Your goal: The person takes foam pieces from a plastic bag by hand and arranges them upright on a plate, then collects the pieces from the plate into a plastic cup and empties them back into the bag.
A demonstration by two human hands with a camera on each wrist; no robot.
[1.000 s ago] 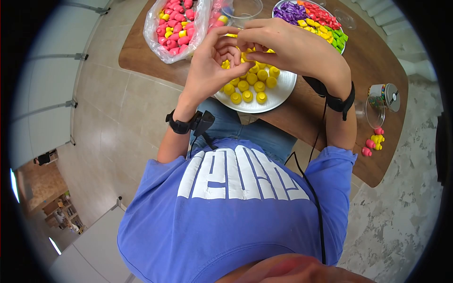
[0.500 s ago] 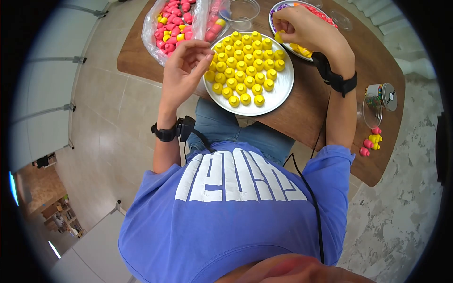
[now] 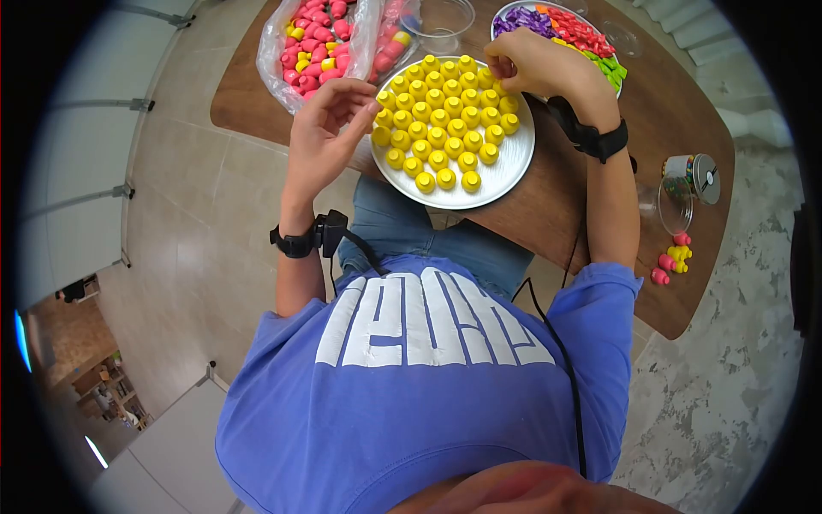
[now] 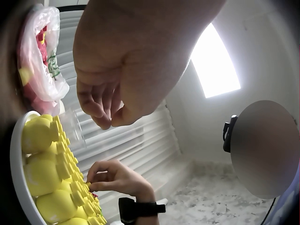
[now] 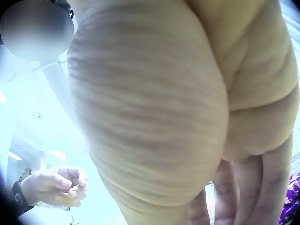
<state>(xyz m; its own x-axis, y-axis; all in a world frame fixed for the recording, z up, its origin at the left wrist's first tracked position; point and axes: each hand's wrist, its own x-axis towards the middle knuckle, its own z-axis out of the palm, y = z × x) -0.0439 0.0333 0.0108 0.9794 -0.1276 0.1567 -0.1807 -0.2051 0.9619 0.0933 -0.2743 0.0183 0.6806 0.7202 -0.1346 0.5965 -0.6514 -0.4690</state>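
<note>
Rows of small yellow bottle-shaped pieces (image 3: 437, 137) stand on a round white plate (image 3: 512, 169). At the plate's upper right edge, the right hand (image 3: 548, 70) has its fingers bent down, seemingly pinching a small yellow piece, mostly hidden. The left hand (image 3: 327, 133) hovers by the plate's left rim, fingers loosely curled and holding nothing visible. In the left wrist view, the left hand (image 4: 129, 70) is above the yellow pieces (image 4: 42, 173), with the right hand (image 4: 119, 180) beyond. The right wrist view is mostly filled by the right palm (image 5: 154, 108); the left hand (image 5: 54, 187) shows behind.
A plastic bag (image 3: 272, 64) of pink and yellow pieces lies at upper left, beside a clear bowl (image 3: 438, 26). Another plate holds purple (image 3: 524, 21), red, yellow and green pieces. At right on the table are a lidded jar (image 3: 704, 178), a clear cup and loose pieces (image 3: 668, 262).
The hands have parted from over the yellow pieces. The right hand reached to the multicoloured plate, then came back left to the white plate's edge. The left hand moved left and lower.
</note>
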